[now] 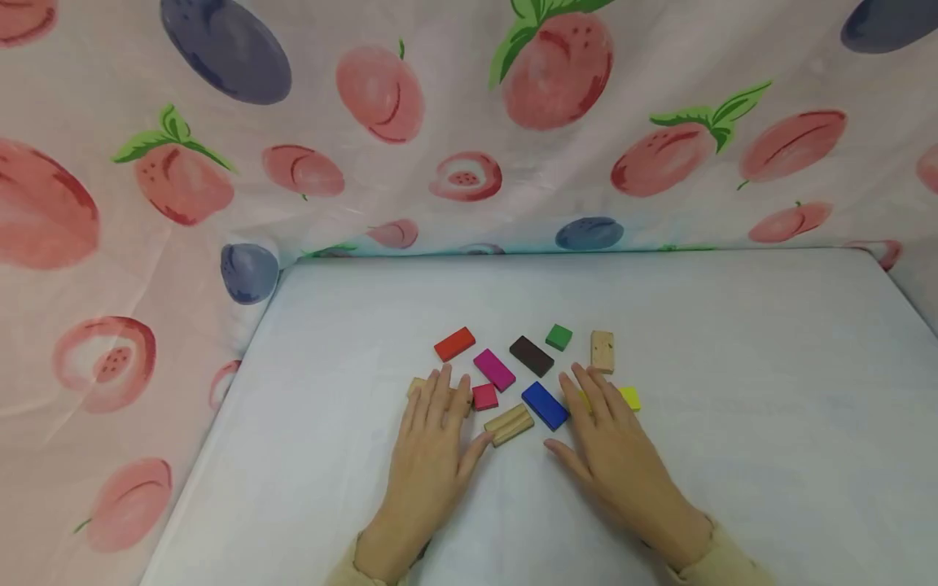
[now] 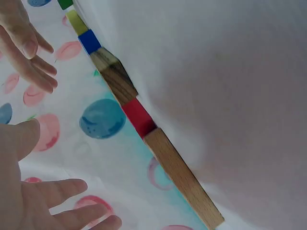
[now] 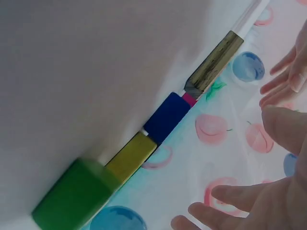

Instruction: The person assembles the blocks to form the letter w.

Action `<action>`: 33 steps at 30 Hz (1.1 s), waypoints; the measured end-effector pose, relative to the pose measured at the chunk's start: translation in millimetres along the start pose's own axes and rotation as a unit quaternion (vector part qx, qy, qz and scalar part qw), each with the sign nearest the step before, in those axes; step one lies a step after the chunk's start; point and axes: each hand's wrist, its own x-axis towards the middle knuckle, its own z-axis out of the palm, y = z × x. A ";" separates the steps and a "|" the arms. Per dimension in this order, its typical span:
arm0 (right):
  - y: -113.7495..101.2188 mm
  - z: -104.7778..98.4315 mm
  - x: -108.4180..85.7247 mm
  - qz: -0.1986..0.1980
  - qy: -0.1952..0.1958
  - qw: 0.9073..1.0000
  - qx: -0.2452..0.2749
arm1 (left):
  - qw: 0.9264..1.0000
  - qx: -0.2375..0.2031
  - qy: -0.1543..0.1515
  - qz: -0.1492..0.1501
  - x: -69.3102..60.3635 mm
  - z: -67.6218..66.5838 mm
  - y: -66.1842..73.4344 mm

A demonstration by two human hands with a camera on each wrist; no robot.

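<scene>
My left hand (image 1: 428,456) is over the left side of a group of coloured blocks, fingers extended, partly hiding a wooden block (image 1: 416,386). A red-pink block (image 1: 484,397) and a striped wooden block (image 1: 509,425) lie beside its fingers and thumb. My right hand (image 1: 619,456) spreads over the right side, partly covering a yellow block (image 1: 630,398); a blue block (image 1: 545,406) lies left of its fingers. In the wrist views, the left hand (image 2: 38,187) and right hand (image 3: 273,191) have relaxed fingers apart from the blocks, holding nothing.
Behind the hands lie a red block (image 1: 454,344), a magenta block (image 1: 494,369), a dark brown block (image 1: 532,356), a small green block (image 1: 559,337) and a speckled wooden block (image 1: 602,352). They rest on a white table (image 1: 308,366). Fruit-patterned cloth (image 1: 293,220) stands behind and at the left.
</scene>
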 end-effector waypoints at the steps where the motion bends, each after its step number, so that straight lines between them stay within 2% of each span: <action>1: -1.5 0.0 1.3 0.003 -0.005 1.000 0.005 | 1.000 -0.001 0.003 0.001 0.3 -0.4 -1.5; 7: -10.8 0.9 6.9 0.012 -0.025 0.999 0.031 | 1.000 0.000 0.016 0.004 2.7 -1.9 -8.7; 12: -16.4 1.0 10.9 0.004 -0.020 0.999 0.038 | 0.999 -0.015 0.039 0.010 5.7 -1.9 -14.3; 18: -20.8 0.2 15.9 -0.006 -0.018 0.999 0.038 | 0.998 -0.022 0.053 0.013 9.1 0.1 -19.8; 27: -30.7 0.0 24.6 -0.026 -0.001 0.998 0.058 | 0.998 -0.028 0.061 0.016 13.4 -1.7 -26.4; 33: -37.5 0.6 31.0 -0.020 -0.017 0.997 0.074 | 0.998 -0.038 0.055 0.009 16.8 -5.0 -31.3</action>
